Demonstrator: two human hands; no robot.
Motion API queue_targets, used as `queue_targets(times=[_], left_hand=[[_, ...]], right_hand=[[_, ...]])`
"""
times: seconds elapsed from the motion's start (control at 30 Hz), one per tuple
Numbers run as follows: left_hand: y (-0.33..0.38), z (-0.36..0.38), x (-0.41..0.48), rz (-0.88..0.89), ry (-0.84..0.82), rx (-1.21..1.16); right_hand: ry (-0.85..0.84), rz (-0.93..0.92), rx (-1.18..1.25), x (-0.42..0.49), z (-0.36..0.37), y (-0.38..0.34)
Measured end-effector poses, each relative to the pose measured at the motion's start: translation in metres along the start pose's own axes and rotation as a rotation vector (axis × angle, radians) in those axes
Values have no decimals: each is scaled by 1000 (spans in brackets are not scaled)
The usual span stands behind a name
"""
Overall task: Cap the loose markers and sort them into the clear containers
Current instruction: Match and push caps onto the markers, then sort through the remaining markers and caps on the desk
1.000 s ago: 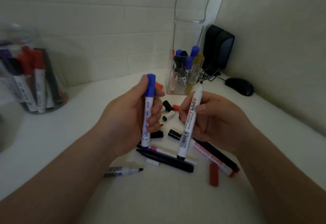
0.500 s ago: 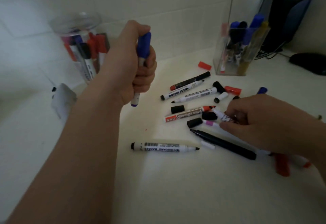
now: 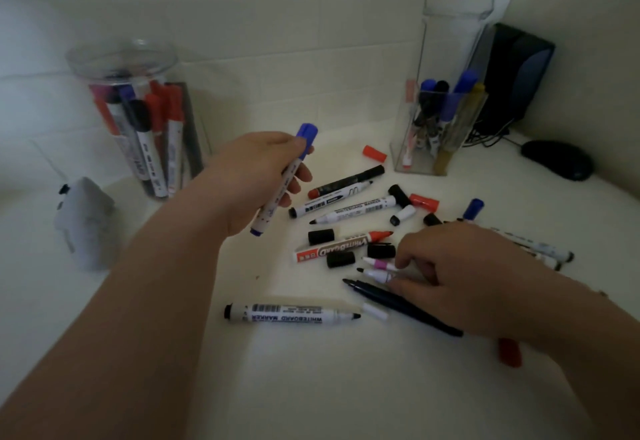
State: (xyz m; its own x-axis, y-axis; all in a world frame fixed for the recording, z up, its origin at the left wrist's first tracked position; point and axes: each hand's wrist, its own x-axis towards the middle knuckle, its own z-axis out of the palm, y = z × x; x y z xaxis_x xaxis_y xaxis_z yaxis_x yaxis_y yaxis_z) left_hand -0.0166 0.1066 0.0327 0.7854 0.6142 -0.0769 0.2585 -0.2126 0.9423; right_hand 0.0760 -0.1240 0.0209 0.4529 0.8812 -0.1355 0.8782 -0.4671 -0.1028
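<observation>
Smooth cylindrical blue-capped marker (image 3: pixel 268 209) clamped in the left hand (image 3: pixel 254 176), right hand (image 3: pixel 460 273) curled over slim purple-banded pens (image 3: pixel 379 264), grip unclear, round clear jar (image 3: pixel 121 57) and square clear holder (image 3: pixel 401 148) behind

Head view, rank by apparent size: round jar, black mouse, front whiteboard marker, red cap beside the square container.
1. Round jar
2. Front whiteboard marker and black mouse: unranked, the marker lies nearer the camera
3. Red cap

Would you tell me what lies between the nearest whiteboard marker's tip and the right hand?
Head view: a small white piece, then a thin dark pen.
</observation>
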Motion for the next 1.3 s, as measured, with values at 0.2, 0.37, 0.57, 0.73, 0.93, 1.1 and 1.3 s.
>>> queue_targets(times=[0.2, 0.37, 0.57, 0.73, 0.93, 1.1, 1.3], left_hand=[[-15, 3, 13, 54, 114, 400], [-26, 7, 22, 60, 201, 593], [-36, 10, 34, 29, 233, 685], [-42, 14, 39, 30, 240, 685], [-42, 14, 39, 42, 218, 685], [-31, 17, 29, 231, 310, 644], [-2, 24, -7, 495, 60, 553]], right_hand=[[-93, -172, 74, -13, -11, -24], [-111, -443, -29, -10, 4, -65], [63, -356, -152, 3, 32, -74], [74, -233, -122, -6, 34, -66], [-36, -164, -119, -12, 20, -54], [-106, -141, -133, -17, 2, -52], [-213, -137, -12, -20, -15, -27]])
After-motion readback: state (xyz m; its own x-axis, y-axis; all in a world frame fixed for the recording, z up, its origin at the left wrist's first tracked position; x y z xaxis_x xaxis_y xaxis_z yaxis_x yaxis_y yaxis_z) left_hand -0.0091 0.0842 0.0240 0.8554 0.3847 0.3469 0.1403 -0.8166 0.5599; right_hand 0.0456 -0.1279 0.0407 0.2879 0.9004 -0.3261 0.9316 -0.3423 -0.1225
